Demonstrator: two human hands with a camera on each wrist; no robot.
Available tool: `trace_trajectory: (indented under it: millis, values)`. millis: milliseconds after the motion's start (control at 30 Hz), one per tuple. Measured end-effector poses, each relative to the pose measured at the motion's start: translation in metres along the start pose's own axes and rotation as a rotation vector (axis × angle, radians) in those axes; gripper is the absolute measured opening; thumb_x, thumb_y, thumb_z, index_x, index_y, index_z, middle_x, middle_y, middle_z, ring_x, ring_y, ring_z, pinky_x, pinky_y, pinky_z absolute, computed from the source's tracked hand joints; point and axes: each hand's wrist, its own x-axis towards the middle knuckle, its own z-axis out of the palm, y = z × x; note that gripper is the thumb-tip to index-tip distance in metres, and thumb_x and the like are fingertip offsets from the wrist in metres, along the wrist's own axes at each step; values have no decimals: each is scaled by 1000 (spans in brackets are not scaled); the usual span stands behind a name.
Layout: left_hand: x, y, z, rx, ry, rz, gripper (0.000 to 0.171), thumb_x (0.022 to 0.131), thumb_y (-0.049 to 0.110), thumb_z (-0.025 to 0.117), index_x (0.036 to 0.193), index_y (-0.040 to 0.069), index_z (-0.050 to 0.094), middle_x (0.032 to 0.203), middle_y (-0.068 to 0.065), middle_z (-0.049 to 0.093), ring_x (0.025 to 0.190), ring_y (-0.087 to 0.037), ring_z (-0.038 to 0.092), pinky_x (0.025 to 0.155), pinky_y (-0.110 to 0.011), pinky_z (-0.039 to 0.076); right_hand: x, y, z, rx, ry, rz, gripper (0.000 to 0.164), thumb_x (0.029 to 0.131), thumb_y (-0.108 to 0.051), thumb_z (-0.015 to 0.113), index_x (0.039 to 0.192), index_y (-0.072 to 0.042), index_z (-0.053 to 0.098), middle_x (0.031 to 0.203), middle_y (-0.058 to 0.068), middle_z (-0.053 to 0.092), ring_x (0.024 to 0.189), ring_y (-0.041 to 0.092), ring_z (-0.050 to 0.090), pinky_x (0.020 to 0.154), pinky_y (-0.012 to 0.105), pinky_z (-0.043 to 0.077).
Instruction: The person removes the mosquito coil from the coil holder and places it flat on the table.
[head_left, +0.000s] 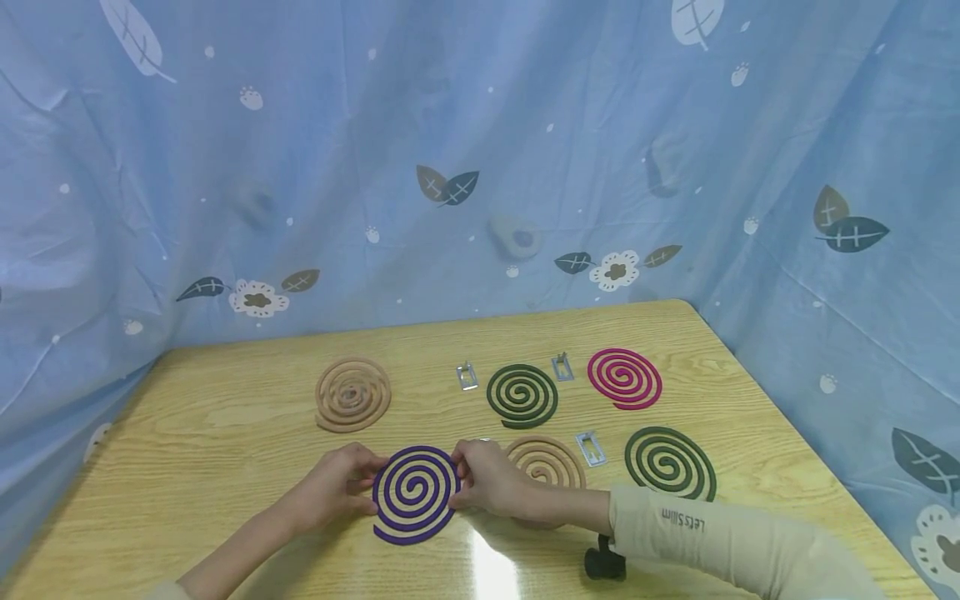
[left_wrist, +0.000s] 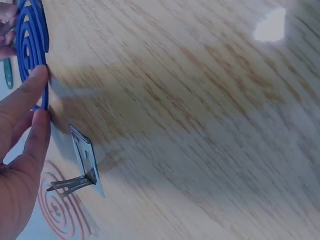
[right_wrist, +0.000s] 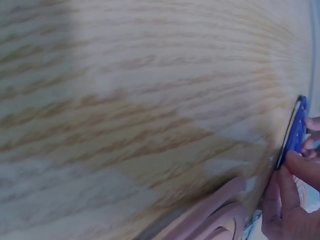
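A purple mosquito coil (head_left: 414, 485) is held by its two side edges near the front of the table. At its left rim, my left hand (head_left: 336, 487) pinches it between thumb and fingers. The right hand (head_left: 491, 479) pinches the opposite rim. Seen in the left wrist view, the coil (left_wrist: 31, 50) looks thin and nearly edge-on, and a small metal coil stand (left_wrist: 86, 159) lies close to the left hand. Partly hidden behind my right hand and forearm is a tan coil (head_left: 542, 477).
Another tan coil (head_left: 351, 396) lies at the back left. Dark green coils (head_left: 521, 392) (head_left: 667, 462) and a pink coil (head_left: 624, 377) lie to the right. Metal stands (head_left: 467, 377) (head_left: 562, 367) (head_left: 591, 448) sit among them. A black object (head_left: 603, 562) shows below the right sleeve.
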Motion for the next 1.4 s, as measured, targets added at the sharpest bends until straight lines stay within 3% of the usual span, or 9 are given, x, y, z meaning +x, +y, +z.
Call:
trace_trajectory:
  millis: [300, 433, 567, 633, 833, 1000, 1200, 1300, 1400]
  values:
    - [-5, -1, 3, 55, 21, 44, 49, 70, 2, 81, 112, -14, 60, 102, -14, 60, 92, -30, 61, 82, -27, 57, -4, -3, -6, 17, 4, 86, 31, 78, -6, 77, 101, 7, 61, 81, 2, 58, 66, 5, 51, 55, 14, 46]
    - [-9, 4, 1, 101, 46, 40, 50, 73, 4, 79, 115, -12, 59, 105, -13, 60, 99, -35, 61, 86, -34, 56, -5, -8, -16, 71, 7, 53, 34, 85, -11, 72, 110, 10, 60, 91, 6, 63, 68, 8, 55, 56, 16, 47]
    - [-13, 12, -1, 40, 135, 61, 48, 75, 4, 78, 118, -8, 59, 113, -17, 61, 105, -38, 58, 90, -39, 54, 1, -12, -26, 110, 38, -27, 31, 90, -12, 68, 114, 6, 63, 104, 15, 67, 72, 20, 64, 59, 17, 52]
    - [-13, 15, -4, -47, 176, 80, 47, 77, 1, 76, 119, -9, 59, 117, -20, 60, 109, -39, 57, 90, -38, 53, 6, -14, -28, 146, 60, -63, 31, 90, -11, 68, 116, 4, 64, 110, 17, 67, 82, 25, 67, 67, 18, 54]
    - [-11, 13, -15, -213, 268, 58, 46, 79, -2, 74, 122, -8, 58, 122, -23, 60, 114, -20, 58, 93, -36, 52, 25, -17, -20, 314, 101, -140, 30, 90, -8, 67, 118, 1, 64, 118, 18, 64, 96, 29, 66, 79, 22, 56]
    - [-12, 7, -25, -251, 287, 20, 45, 83, -1, 71, 125, -8, 56, 123, -26, 58, 114, -12, 58, 93, -30, 52, 45, -20, -11, 371, 105, -145, 32, 90, -8, 67, 120, 0, 64, 121, 12, 64, 101, 27, 65, 83, 22, 55]
    - [-13, -6, -37, -171, 328, -57, 42, 86, 5, 69, 126, 0, 59, 124, -16, 62, 112, -14, 59, 91, -26, 53, 67, -27, -5, 461, 37, -188, 34, 90, -6, 65, 123, 1, 61, 125, 15, 62, 107, 26, 62, 88, 23, 54]
    - [-12, -13, -42, -131, 342, -81, 42, 88, 12, 69, 128, 4, 59, 125, -11, 63, 112, -4, 57, 95, -32, 51, 75, -31, -4, 498, 10, -209, 35, 90, -5, 65, 125, 1, 60, 126, 15, 61, 110, 27, 61, 89, 23, 53]
    - [-11, -18, -48, -138, 359, -83, 42, 89, 16, 69, 128, 3, 59, 126, -13, 62, 112, 3, 54, 96, -29, 50, 84, -33, -3, 522, 8, -232, 35, 91, -5, 64, 125, 0, 60, 127, 15, 60, 112, 28, 60, 90, 23, 53]
